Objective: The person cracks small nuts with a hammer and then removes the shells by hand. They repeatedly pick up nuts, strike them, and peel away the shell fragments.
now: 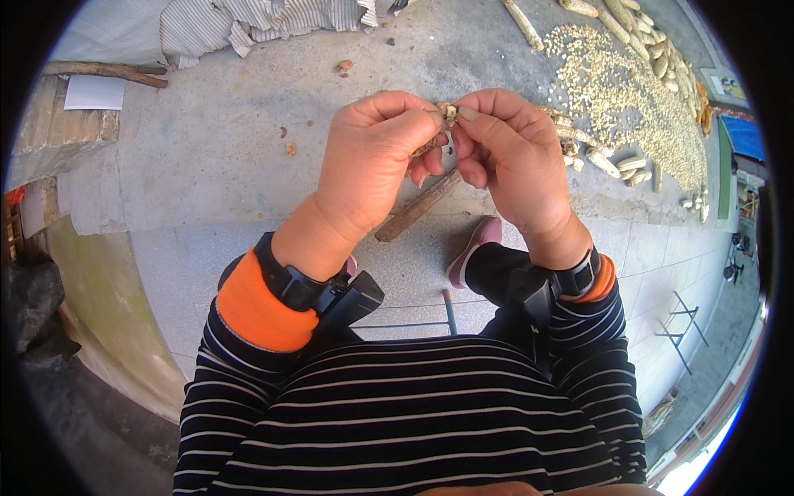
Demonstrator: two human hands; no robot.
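Note:
My left hand (372,155) and my right hand (518,149) meet in front of me, with a small, pale brown dried piece (447,113) pinched between their thumbs and fingertips. It looks rough; what exactly it is I cannot tell. More brown, rough material (424,147) shows under the fingers of my left hand, mostly hidden by them. Below the two hands a dark wooden stick (419,208) lies aslant on the ground. Loose pale corn kernels (611,93) are spread on the concrete to the right, with short corncobs (600,162) close to my right hand.
Whole corncobs (667,62) are heaped at the upper right. Corrugated sheeting (198,28) edges the top left, near a wooden branch (105,71) and a white sheet (94,93). A pink shoe (474,251) stands beneath my right arm. Metal legs (679,332) show at the right.

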